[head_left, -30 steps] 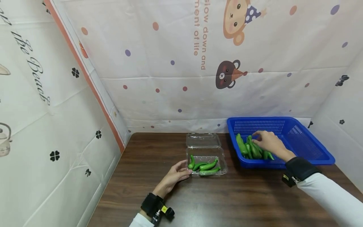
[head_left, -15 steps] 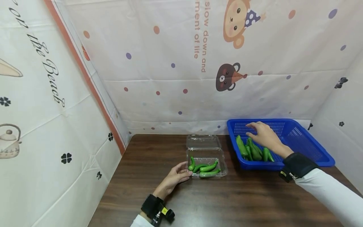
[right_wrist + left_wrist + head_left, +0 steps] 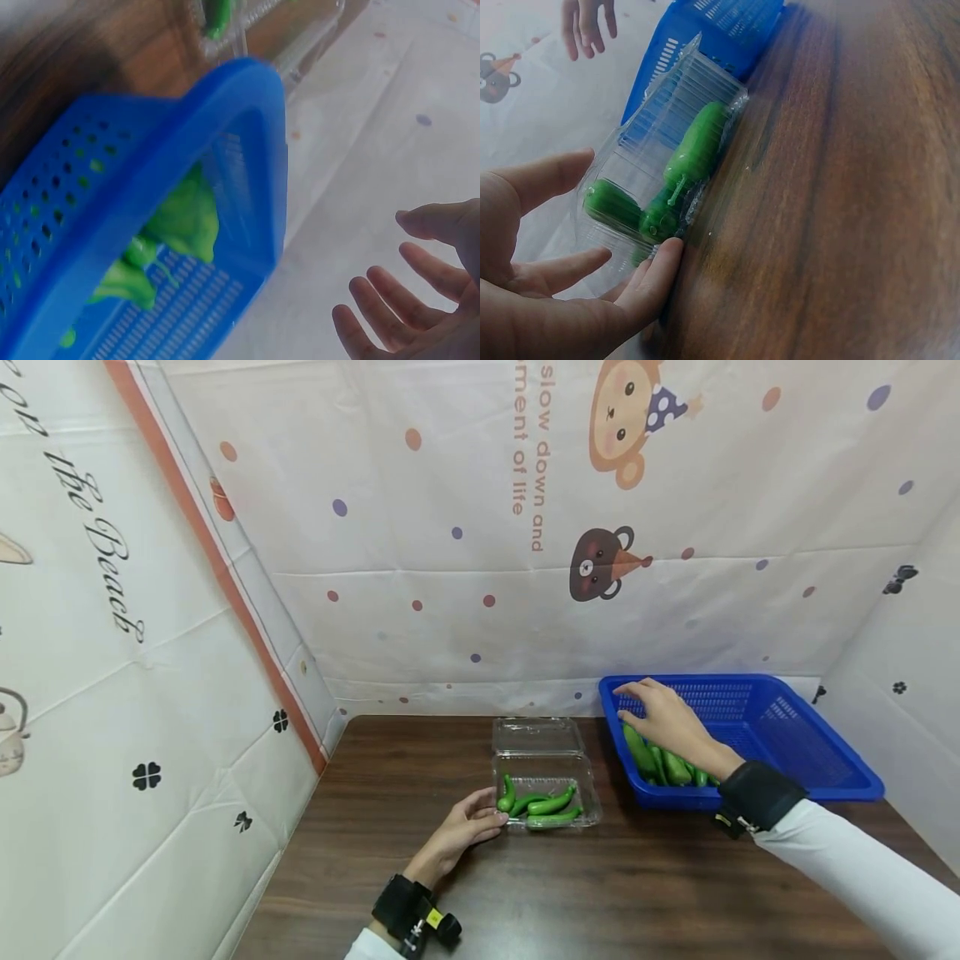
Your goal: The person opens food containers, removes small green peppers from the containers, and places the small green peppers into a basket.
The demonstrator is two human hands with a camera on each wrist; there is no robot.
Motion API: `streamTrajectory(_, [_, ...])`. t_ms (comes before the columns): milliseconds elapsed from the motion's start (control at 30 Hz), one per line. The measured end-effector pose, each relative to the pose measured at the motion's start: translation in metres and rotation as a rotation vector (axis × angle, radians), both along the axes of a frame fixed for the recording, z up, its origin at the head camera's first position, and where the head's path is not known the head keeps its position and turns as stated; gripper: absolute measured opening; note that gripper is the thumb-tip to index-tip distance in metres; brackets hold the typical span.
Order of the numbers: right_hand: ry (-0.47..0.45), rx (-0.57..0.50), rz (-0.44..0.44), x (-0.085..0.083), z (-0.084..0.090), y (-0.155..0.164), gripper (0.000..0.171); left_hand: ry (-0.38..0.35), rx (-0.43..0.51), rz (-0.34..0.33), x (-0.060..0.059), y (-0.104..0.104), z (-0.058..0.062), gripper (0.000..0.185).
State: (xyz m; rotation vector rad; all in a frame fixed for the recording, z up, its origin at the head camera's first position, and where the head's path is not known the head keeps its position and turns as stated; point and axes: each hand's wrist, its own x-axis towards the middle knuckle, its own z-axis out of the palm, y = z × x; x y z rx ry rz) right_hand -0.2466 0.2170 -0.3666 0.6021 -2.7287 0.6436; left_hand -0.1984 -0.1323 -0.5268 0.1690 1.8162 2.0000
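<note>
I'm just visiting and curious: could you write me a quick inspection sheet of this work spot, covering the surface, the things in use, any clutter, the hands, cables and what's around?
Surface: dark wooden table, bare in front.
Things in use: clear plastic box, lid open, with several green peppers inside; blue basket to its right holds more green peppers.
Clutter: nothing seen.
Hands: left hand touches the clear plastic box's left end, fingers relaxed; right hand is above the blue basket's left side, fingers spread, holding nothing.
Cables: nothing seen; a black band with a small device sits on each wrist.
Surroundings: white cloth walls printed with dots, cartoon bears and lettering on three sides.
</note>
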Motion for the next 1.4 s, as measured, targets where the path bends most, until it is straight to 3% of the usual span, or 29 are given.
streamTrajectory(500, [-0.024,0.006,0.107,0.000,-0.030,-0.051,0.033,0.006,-0.003,-0.005,0.001,-0.001,0.002,0.076])
streamTrajectory(667, [-0.062,-0.002,0.184,0.002,-0.051,-0.072,0.033,0.007,-0.004,-0.001,0.002,-0.003,0.002,0.075])
streamTrajectory(800, [-0.140,0.050,0.228,0.008,-0.069,-0.084,0.033,0.005,-0.007,0.004,0.002,-0.002,0.002,0.075])
streamTrajectory(1000, [-0.219,0.094,0.289,0.016,-0.087,-0.088,0.032,0.003,-0.006,0.002,0.000,0.000,0.001,0.076])
streamTrajectory(1400, [-0.215,0.148,0.347,0.017,-0.109,-0.087,0.022,0.006,-0.010,0.007,-0.001,-0.001,-0.001,0.075])
